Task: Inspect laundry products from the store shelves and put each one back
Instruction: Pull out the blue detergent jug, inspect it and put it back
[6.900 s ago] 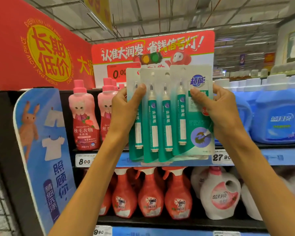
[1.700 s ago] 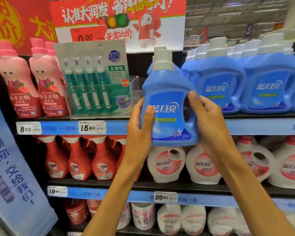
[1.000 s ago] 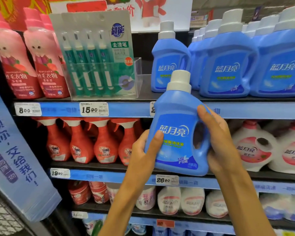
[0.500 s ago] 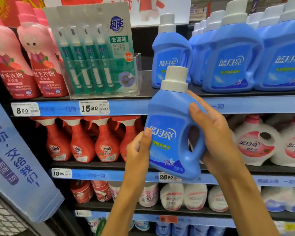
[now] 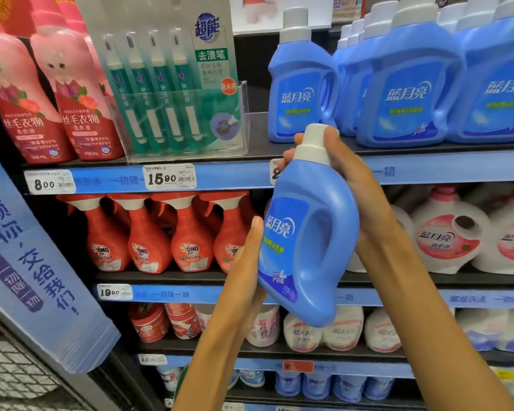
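A blue detergent bottle [image 5: 306, 232] with a white cap is in both my hands, out in front of the shelves and tilted with its cap leaning right. My left hand [image 5: 250, 271] cups its lower left side, the thumb lying along the label edge. My right hand [image 5: 347, 176] wraps the neck and cap from behind, with the fingers partly hidden by the bottle. Behind it on the top shelf [image 5: 445, 167] stand more of the same blue bottles [image 5: 301, 81]. The stain-pen packs [image 5: 166, 84] sit in a clear box to the left.
Pink bottles [image 5: 57, 93] stand at the top left. Orange spray bottles [image 5: 149, 238] and white jugs [image 5: 448, 232] fill the second shelf, and smaller packs the shelves below. A blue cardboard sign [image 5: 27, 256] juts out on the left.
The bottle came off the top shelf and down in front of the second shelf. It has turned handle-forward and tilted; my right hand has slid from its handle up to the cap.
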`<state>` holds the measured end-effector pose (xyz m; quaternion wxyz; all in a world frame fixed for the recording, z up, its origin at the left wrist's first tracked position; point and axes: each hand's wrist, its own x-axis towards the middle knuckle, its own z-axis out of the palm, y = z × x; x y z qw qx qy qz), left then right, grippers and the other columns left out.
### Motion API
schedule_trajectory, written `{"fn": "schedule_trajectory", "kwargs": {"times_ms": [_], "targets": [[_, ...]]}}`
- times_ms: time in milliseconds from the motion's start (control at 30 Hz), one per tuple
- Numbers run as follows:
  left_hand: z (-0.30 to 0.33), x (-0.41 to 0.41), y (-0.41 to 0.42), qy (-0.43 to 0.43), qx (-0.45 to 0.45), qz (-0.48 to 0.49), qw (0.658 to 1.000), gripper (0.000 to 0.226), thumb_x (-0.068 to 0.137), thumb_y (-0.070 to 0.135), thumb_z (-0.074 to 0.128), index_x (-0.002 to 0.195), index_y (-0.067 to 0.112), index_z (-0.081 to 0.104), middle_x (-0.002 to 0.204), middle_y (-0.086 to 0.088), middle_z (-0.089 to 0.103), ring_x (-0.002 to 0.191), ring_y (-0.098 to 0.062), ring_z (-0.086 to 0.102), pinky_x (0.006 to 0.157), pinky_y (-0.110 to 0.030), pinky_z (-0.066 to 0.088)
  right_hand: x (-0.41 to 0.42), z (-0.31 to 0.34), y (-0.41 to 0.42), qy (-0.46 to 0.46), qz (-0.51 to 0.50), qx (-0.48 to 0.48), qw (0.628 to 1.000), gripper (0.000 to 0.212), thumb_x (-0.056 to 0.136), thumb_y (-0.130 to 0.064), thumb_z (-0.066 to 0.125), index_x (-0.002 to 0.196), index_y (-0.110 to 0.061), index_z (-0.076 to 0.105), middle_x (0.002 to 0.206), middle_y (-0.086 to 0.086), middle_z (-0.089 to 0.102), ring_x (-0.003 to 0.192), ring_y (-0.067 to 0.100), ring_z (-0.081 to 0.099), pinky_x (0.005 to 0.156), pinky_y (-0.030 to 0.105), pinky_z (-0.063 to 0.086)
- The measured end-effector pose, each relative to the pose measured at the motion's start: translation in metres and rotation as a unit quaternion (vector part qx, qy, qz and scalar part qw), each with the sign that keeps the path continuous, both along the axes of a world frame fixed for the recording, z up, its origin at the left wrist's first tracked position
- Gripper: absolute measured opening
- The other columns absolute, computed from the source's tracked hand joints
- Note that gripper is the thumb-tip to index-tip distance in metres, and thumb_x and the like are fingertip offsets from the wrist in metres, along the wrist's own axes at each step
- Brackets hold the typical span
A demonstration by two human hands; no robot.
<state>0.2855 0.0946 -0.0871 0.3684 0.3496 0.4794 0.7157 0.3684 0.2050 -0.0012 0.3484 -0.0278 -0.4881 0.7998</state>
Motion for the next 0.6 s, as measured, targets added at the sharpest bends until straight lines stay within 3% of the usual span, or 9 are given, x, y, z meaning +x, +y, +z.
{"fn": "schedule_trajectory", "kwargs": {"times_ms": [100, 233, 333, 433, 500, 600], "targets": [[0.006, -0.006, -0.002, 0.085, 0.009, 0.034, 0.996, 0.058, 0.087, 0.066, 0.047, 0.123, 0.023, 0.059, 0.123, -0.001, 0.066, 0.118, -0.022, 0.06, 0.101, -0.044, 0.048, 0.004, 0.006, -0.003, 0.001, -0.067, 0.054, 0.996, 0.028, 0.095, -0.034, 0.049, 0.093, -0.011, 0.065, 0.08, 0.004, 0.071, 0.073, 0.014, 0.066, 0.071, 0.027, 0.054], [0.01, -0.004, -0.006, 0.166, 0.049, -0.01, 0.985, 0.093, 0.063, 0.084, 0.054, 0.14, 0.033, 0.038, 0.144, 0.012, 0.048, 0.133, -0.007, 0.044, 0.109, -0.035, 0.04, 0.005, 0.013, -0.004, 0.0, -0.127, 0.08, 0.989, 0.024, 0.094, -0.031, 0.052, 0.086, -0.013, 0.066, 0.075, 0.003, 0.07, 0.068, 0.011, 0.065, 0.065, 0.023, 0.056], [0.006, 0.007, -0.006, 0.257, 0.041, -0.008, 0.965, 0.097, 0.07, 0.069, 0.065, 0.148, 0.026, 0.027, 0.152, 0.015, 0.035, 0.138, 0.0, 0.033, 0.11, -0.023, 0.035, 0.004, 0.012, -0.004, -0.029, -0.134, 0.079, 0.987, 0.025, 0.095, -0.031, 0.052, 0.091, -0.009, 0.064, 0.075, 0.003, 0.066, 0.063, 0.01, 0.062, 0.062, 0.022, 0.055], [0.004, 0.008, -0.006, 0.22, 0.052, -0.009, 0.974, 0.083, 0.07, 0.044, 0.07, 0.143, 0.027, 0.037, 0.142, 0.017, 0.048, 0.131, -0.002, 0.045, 0.101, -0.021, 0.043, 0.006, 0.01, -0.001, -0.066, -0.137, 0.088, 0.985, 0.021, 0.095, -0.031, 0.054, 0.093, -0.013, 0.065, 0.075, 0.0, 0.068, 0.066, 0.009, 0.062, 0.067, 0.026, 0.054], [0.004, 0.007, -0.009, 0.173, 0.068, -0.026, 0.982, 0.079, 0.066, 0.046, 0.076, 0.138, 0.026, 0.048, 0.136, 0.012, 0.057, 0.125, -0.008, 0.053, 0.095, -0.024, 0.047, 0.009, 0.011, 0.002, -0.06, -0.116, 0.102, 0.986, 0.019, 0.095, -0.027, 0.053, 0.094, -0.012, 0.064, 0.072, -0.002, 0.068, 0.066, 0.01, 0.063, 0.065, 0.024, 0.053], [0.0, 0.007, -0.015, 0.03, 0.083, -0.099, 0.991, 0.061, 0.058, 0.057, 0.081, 0.112, 0.031, 0.071, 0.113, 0.007, 0.071, 0.106, -0.011, 0.066, 0.081, -0.023, 0.053, 0.013, 0.013, 0.002, -0.044, -0.102, 0.142, 0.984, 0.015, 0.09, -0.027, 0.058, 0.093, -0.014, 0.062, 0.069, -0.005, 0.068, 0.064, 0.007, 0.065, 0.06, 0.02, 0.051]]}}
